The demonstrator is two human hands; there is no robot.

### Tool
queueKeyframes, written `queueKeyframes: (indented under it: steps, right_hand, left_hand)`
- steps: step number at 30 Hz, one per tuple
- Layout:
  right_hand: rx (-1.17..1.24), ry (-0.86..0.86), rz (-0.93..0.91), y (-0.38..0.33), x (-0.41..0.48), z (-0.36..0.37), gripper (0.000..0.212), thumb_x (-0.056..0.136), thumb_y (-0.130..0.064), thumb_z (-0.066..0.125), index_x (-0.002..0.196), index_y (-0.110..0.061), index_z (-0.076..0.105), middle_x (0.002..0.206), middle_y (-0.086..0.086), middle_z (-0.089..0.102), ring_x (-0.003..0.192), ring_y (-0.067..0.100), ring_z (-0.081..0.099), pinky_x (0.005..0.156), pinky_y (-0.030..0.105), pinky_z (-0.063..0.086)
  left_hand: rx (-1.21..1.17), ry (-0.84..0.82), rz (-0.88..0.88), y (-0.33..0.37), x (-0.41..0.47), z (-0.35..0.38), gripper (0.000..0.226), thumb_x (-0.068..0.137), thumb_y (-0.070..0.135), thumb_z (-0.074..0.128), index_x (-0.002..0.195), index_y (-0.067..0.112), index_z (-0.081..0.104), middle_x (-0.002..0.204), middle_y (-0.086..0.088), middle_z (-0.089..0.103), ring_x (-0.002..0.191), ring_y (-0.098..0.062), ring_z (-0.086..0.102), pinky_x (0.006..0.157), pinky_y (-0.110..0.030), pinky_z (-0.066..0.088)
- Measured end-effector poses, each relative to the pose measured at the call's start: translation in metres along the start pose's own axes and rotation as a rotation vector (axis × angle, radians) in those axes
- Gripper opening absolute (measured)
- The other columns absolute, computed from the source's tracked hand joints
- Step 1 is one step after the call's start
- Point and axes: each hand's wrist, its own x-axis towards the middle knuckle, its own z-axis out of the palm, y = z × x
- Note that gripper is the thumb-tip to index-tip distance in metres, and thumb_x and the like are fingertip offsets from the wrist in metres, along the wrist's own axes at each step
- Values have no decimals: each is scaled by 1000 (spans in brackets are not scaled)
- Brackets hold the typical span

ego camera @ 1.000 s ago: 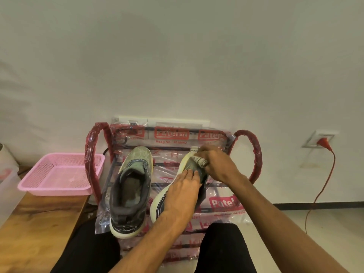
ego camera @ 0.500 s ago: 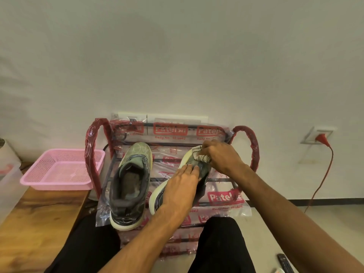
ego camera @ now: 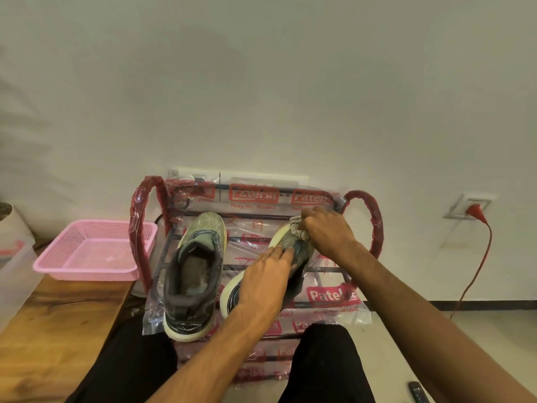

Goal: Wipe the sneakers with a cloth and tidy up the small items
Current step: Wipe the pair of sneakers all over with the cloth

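The left sneaker [ego camera: 194, 274], grey-green with a pale sole, stands upright on the rack [ego camera: 334, 298], toe toward the wall [ego camera: 261, 82]. The right sneaker [ego camera: 300, 257] lies just beside it, tipped so its white sole edge shows. A crumpled whitish cloth [ego camera: 297, 229] is pressed on its toe.

Left grip [ego camera: 266, 282]: forearm reaching forward from lower centre, palm down, fingers straight, pressing on sneaker [ego camera: 231, 296]. Right grip [ego camera: 327, 228]: arm extended from lower right, fingers curled round cloth [ego camera: 297, 229].
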Motion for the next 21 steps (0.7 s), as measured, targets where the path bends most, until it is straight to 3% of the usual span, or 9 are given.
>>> queueKeyframes:
  steps: [4, 9, 14, 17, 19, 21]
  right_hand:
    - [140, -12, 72, 0, -8, 4, 34, 87, -27, 70, 121, -21, 65, 121, -1, 59, 109, 19, 56, 88, 36, 53]
    - [308, -15, 190, 6, -27, 11, 38, 85, -31, 72, 121, -23, 65, 125, -2, 59, 111, 15, 56, 88, 31, 54]
    - [496, 76, 270, 7, -31, 11, 37, 88, -15, 65, 123, -25, 65, 124, -4, 59, 109, 16, 55, 83, 36, 55]
    - [649, 160, 283, 1, -26, 8, 37, 89, -7, 60, 123, -22, 67, 121, -3, 59, 106, 16, 54, 82, 35, 53]
    - [709, 188, 281, -5, -24, 5, 37, 88, -4, 59, 122, -19, 67, 121, -2, 60, 106, 17, 55, 83, 32, 51]
    - [721, 162, 266, -10, -25, 5, 39, 88, -1, 58, 121, -19, 68, 122, -1, 60, 107, 17, 54, 83, 31, 51]
  left_hand:
    - [-92, -14, -98, -7, -7, -8, 44, 99, 24, 52, 141, 22, 40, 141, 2, 51, 122, -22, 54, 91, -36, 46]
    - [-63, -37, -192, -7, -16, -23, 41, 94, 6, 49, 133, 20, 50, 124, -4, 62, 109, -25, 60, 83, -36, 45]
    - [-85, 89, -198, 4, -19, -25, 49, 93, 2, 47, 138, 21, 45, 136, 3, 54, 117, -20, 55, 88, -31, 43]
    - [-80, 140, -195, 11, -17, -20, 57, 91, 0, 49, 144, 19, 40, 148, 1, 45, 132, -18, 46, 104, -29, 39]
    - [-40, 135, -171, 14, -17, -14, 62, 81, -3, 65, 139, 12, 50, 143, -6, 52, 130, -20, 50, 107, -31, 40]
    - [-30, 108, -125, 9, -19, -4, 69, 49, -7, 86, 115, 6, 69, 116, -12, 70, 106, -23, 68, 91, -34, 53]
